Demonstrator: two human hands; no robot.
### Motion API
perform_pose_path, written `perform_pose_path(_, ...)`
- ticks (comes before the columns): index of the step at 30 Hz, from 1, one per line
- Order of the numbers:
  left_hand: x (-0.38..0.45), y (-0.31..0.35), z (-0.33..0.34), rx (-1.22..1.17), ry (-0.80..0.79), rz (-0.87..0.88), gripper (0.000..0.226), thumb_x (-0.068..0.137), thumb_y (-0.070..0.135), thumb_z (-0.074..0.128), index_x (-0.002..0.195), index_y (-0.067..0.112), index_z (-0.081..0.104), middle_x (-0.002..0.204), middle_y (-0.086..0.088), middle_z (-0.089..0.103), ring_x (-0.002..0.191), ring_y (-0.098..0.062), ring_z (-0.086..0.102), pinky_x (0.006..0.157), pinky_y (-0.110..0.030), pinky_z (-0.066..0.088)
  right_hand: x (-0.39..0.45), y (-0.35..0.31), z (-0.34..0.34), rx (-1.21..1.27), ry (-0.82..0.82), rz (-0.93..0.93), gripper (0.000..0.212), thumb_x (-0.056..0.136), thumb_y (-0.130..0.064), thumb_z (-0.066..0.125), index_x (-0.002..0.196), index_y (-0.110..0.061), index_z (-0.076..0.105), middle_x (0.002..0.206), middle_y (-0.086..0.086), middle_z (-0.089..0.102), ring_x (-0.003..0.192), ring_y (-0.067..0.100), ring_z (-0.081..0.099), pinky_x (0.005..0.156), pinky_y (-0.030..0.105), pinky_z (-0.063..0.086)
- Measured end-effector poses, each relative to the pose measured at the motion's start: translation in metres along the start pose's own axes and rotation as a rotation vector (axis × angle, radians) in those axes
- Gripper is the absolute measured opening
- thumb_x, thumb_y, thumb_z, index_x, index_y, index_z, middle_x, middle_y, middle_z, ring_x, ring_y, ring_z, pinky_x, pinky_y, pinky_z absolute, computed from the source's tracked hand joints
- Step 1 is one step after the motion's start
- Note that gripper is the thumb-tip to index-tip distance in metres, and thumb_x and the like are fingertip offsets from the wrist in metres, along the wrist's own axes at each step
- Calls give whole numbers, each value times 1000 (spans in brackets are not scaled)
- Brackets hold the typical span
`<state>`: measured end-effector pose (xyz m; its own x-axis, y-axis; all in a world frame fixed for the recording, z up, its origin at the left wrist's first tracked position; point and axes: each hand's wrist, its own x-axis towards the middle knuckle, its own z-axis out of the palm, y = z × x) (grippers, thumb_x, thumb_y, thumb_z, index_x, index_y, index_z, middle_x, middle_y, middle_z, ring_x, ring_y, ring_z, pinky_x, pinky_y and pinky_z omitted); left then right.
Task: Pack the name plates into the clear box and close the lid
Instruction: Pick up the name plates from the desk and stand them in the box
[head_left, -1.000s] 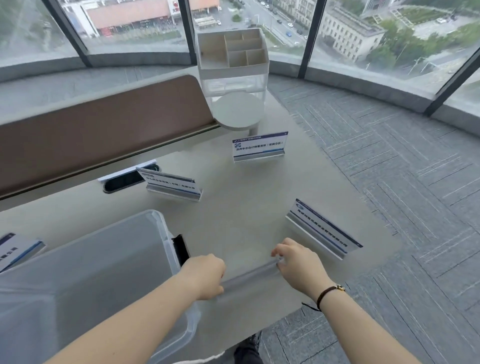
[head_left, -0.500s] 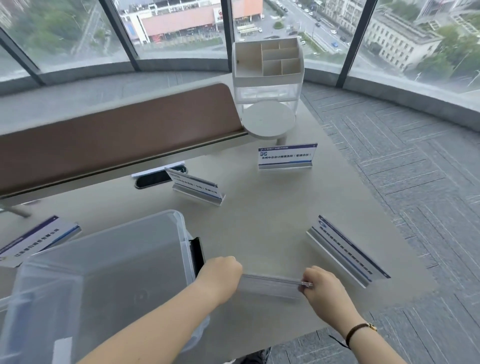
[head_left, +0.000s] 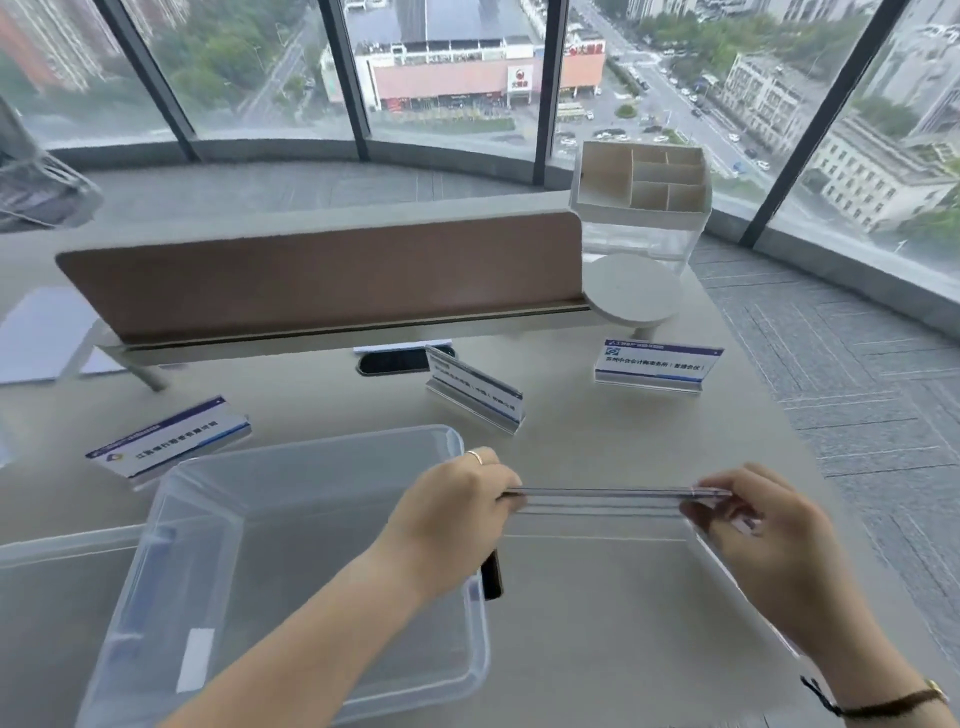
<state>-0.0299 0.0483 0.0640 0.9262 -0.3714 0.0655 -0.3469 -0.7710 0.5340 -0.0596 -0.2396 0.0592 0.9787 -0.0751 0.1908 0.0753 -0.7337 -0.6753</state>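
Name plate (head_left: 602, 501), clear acrylic, is held level above the tabletop (head_left: 597, 623) between both hands, just right of the clear box (head_left: 291, 561). Left hand (head_left: 457, 512) grips its left end with curled fingers; right hand (head_left: 753, 519) pinches the right end. Judgement: the plate looks light, stiff and smooth, so likely slippery and prone to scratching; an end-to-end hold suits it, since the long edge is thin. The box stands open and appears empty, its near rim under the left forearm; the interior looks long enough to take the plate flat. Three printed name plates remain on the tabletop: one left of the box (head_left: 166, 439), one behind it (head_left: 475, 389), one far right (head_left: 657, 364). Open room lies between box and right tabletop edge.
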Motion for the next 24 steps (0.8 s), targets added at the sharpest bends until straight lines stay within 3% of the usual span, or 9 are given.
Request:
perform_pose_path(6,-70,-60,-75,-8,167,-116,7,89,24,70,83,21,71,75,8,57,63,-13,53,59,-30,47,27,-95,47,53,-147,-259,22,73,-12,82,77,-26,65,73,-8,60,68,12,59,62,27,46)
perform_pose_path(11,-141,-120,-96,-65,208,-391,5,86,27,74,82,24,75,73,10,60,66,-7,56,62,-31,48,39,-150,129,59,-365,-391,18,74,-17,82,78,-25,67,73,-7,60,66,12,59,60,27,48)
perform_pose_path(16,-195,-159,-75,-106,17,-698,18,90,35,65,76,25,70,78,10,62,74,-6,57,66,-24,46,46,-173,226,-106,-652,-449,11,77,-19,78,78,-25,69,73,-11,58,69,13,58,69,33,49)
perform_pose_path(21,-210,-180,-44,-39,-158,-851,26,91,31,56,71,16,60,72,0,61,66,-19,57,51,-27,38,45,-177,302,-278,-862,-437,4,82,-22,70,86,-23,69,91,-2,68,90,21,60,74,29,46)
perform_pose_path(24,-207,-184,-28,16,-247,-881,32,92,26,54,64,17,44,71,-7,53,68,-28,55,57,-32,41,45,-177,334,-321,-909,-399,7,83,-18,67,87,-23,70,95,0,68,92,23,62,74,29,46)
